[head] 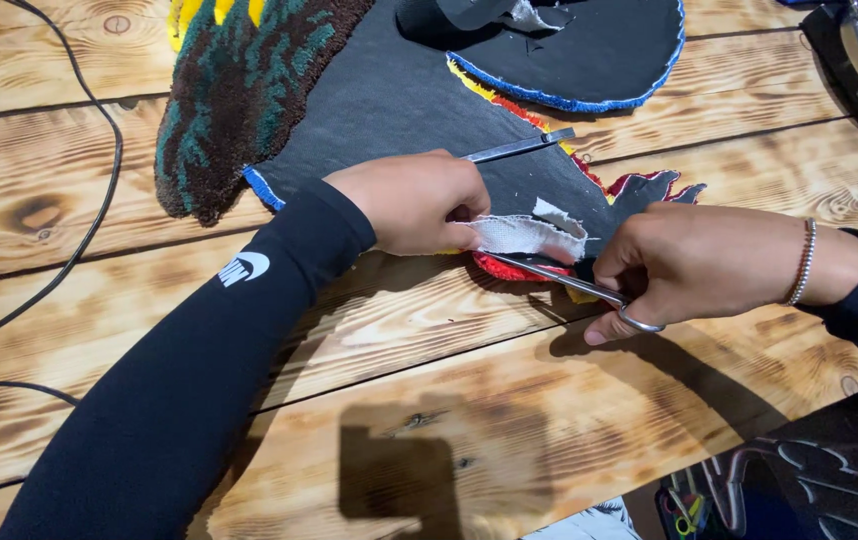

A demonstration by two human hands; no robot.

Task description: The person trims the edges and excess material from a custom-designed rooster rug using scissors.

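A flap of white backing cloth (527, 237) sits in the middle of the frame, at the lower edge of a tufted rug (389, 100) that lies face down, its black backing up. The left hand (414, 203) pinches this flap between thumb and fingers and pulls it away from the rug. The right hand (694, 265), at middle right, is closed around the handles of metal scissors (569, 285); their blades go under the flap, beside the red pile edge. A second tufted piece (589, 50) with a blue border lies at the upper centre. All rests on a wooden table (429, 400). A black cable (99, 200) runs along the left side.
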